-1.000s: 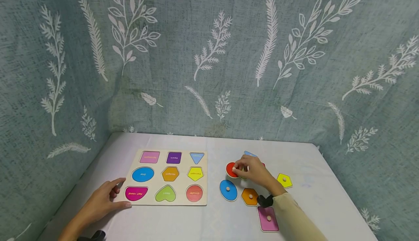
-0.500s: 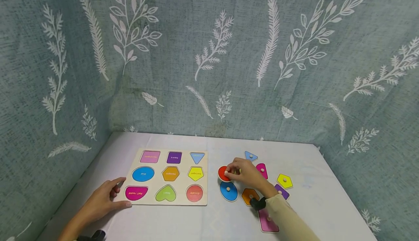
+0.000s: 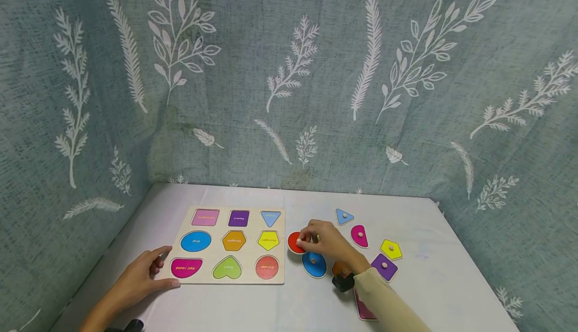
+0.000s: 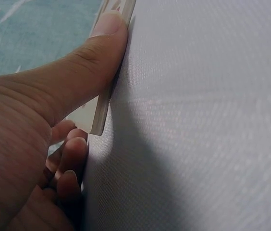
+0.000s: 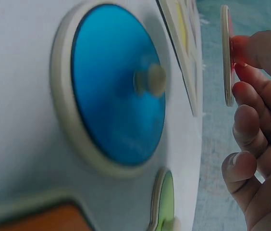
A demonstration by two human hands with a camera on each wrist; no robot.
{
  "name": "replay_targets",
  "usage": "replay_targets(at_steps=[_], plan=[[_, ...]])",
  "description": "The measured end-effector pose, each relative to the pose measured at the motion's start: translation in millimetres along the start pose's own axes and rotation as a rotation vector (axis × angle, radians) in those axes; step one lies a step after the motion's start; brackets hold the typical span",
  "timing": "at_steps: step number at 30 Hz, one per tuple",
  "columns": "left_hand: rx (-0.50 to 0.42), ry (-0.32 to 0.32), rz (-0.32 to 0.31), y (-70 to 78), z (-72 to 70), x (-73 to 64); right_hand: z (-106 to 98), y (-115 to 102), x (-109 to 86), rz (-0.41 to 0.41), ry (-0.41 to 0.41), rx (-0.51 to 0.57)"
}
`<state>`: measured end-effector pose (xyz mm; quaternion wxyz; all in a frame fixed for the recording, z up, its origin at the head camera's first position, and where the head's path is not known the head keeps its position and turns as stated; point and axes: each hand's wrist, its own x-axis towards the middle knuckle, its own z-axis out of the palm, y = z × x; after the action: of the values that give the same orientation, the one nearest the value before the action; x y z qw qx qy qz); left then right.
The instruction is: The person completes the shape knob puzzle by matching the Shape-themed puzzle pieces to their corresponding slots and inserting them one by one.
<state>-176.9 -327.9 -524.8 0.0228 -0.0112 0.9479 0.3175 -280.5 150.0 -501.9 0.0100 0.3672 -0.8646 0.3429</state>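
Note:
A wooden shape puzzle board (image 3: 247, 255) lies on the left half of the table, with coloured, labelled recesses. My left hand (image 3: 137, 278) holds its near left corner; the left wrist view has the thumb (image 4: 90, 60) against the board's edge. Between thumb and fingers, my right hand (image 3: 328, 242) pinches the knob of a red circle piece (image 3: 293, 244). That piece is off the table, just right of the board. Below the right hand lies a blue oval piece (image 3: 314, 267) with a knob. A green piece (image 5: 166, 199) shows in the right wrist view, mostly hidden from the head.
Right of the hand lie a light blue triangle (image 3: 342, 217), a magenta half-round (image 3: 358, 240), a yellow pentagon (image 3: 390, 253) and a purple square (image 3: 381, 270). An orange hexagon (image 3: 338, 268) and a pink rectangle (image 3: 363, 309) are partly under the right arm. Leaf-patterned cloth (image 3: 289, 101) hangs behind.
My right hand has carried the red circle piece leftward toward the board. The triangle, half-round and purple square have come into fuller view. My left hand stays at the board's corner.

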Motion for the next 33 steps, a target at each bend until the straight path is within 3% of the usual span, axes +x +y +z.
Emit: replay_targets(at_steps=[13, 20, 33], plan=[[-0.001, 0.002, -0.003, 0.4, 0.2, 0.1, 20, -15, 13.3, 0.031, -0.075, -0.005], [-0.001, 0.010, 0.000, 0.4, 0.3, 0.1, 33, -20, 20.4, -0.027, -0.088, 0.002], [0.000, 0.014, 0.011, -1.3, 0.8, -0.6, 51, -38, 27.4, -0.036, -0.176, -0.019]])
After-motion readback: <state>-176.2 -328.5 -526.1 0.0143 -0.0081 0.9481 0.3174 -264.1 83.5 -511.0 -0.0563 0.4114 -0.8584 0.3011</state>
